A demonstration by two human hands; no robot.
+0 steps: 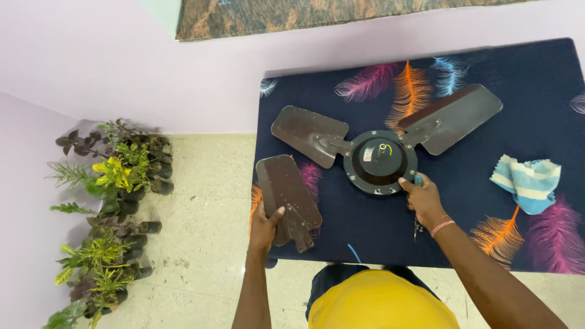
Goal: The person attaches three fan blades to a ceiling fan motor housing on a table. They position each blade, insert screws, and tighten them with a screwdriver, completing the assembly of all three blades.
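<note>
A ceiling fan lies taken apart on a worktop covered in dark cloth printed with coloured feathers. There are three brown blades in all: two are fixed to the round motor hub — one blade reaching to the upper left, the other blade to the upper right — and the third, a loose blade, lies at the worktop's front left corner, apart from the hub, its narrow bracket end pointing toward the person. The left hand grips this loose blade from its outer edge, thumb on top and fingers curled beneath. The right hand rests at the hub's lower right rim, closed around one screwdriver with a blue-green handle, of which only the top shows above the fist. One striped cloth, blue and cream, lies crumpled near the worktop's right edge, well apart from both hands. On the tiled floor to the left stand two loose clusters of small potted plants along the wall — too many and too overlapped to count singly
</note>
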